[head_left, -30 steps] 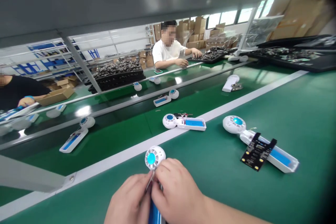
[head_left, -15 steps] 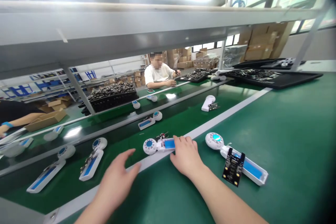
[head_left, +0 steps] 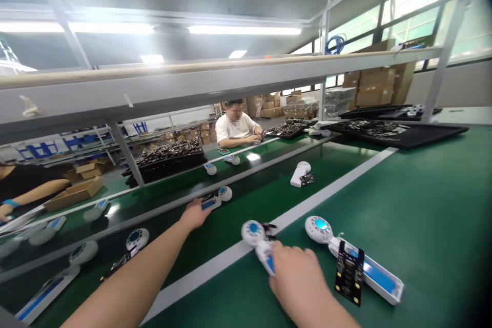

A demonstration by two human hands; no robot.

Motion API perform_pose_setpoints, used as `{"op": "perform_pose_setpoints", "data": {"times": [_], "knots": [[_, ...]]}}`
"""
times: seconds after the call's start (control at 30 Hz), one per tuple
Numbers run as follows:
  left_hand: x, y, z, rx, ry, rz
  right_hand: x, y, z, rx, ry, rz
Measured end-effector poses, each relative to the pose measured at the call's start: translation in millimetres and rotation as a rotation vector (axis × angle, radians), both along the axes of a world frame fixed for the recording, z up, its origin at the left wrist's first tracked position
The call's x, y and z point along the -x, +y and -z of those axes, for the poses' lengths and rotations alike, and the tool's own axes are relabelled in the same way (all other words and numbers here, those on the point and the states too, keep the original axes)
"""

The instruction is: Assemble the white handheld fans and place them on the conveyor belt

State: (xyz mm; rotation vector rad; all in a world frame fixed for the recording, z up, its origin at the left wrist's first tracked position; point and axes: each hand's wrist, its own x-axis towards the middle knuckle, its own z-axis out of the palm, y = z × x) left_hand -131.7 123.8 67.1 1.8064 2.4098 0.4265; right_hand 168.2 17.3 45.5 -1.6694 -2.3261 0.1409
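My right hand [head_left: 298, 269] wraps round the handle of a white handheld device [head_left: 252, 233], which has a round vented head with a blue disc. A small dark circuit board sits beside that head, over the belt's pale edge strip. Stretched out across the belt, my left hand [head_left: 194, 214] grips the handle end of another such white device [head_left: 225, 193]; its fingertips are partly hidden. To the right of my right hand lies a third white device [head_left: 318, 229] with a blue strip in its open handle. A black circuit board [head_left: 349, 274] rests across that handle.
More white devices [head_left: 83, 252] lie on the green belt [head_left: 265, 192], one with a board near the far right [head_left: 300, 174]. Black trays [head_left: 430, 136] of boards stand at the back. A shelf beam [head_left: 230, 79] crosses overhead. One co-worker [head_left: 234, 128] sits opposite; another's arm [head_left: 34, 195] shows left.
My left hand has reached forward and closed on a device farther over the belt. My right hand has drawn its device right and towards me, turning it. The camera view has tilted up.
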Motion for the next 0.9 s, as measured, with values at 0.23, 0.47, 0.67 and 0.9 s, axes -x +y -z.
{"op": "perform_pose_setpoints", "data": {"times": [0.23,0.47,0.67,0.9], "knots": [[-1,-6,-5.8,0.128,-0.021,0.033,-50,-12,-8.1,-0.199,-0.043,0.101],[-54,-129,-6.6,0.151,-0.085,0.157,27,-10,-4.3,0.155,0.520,-0.155],[-122,-214,3.4,0.239,-0.073,0.200,54,-17,23.2,0.226,0.697,-0.152],[-85,-183,-5.4,0.081,-0.047,0.154,36,-15,27.3,0.279,0.701,-0.169]]}}
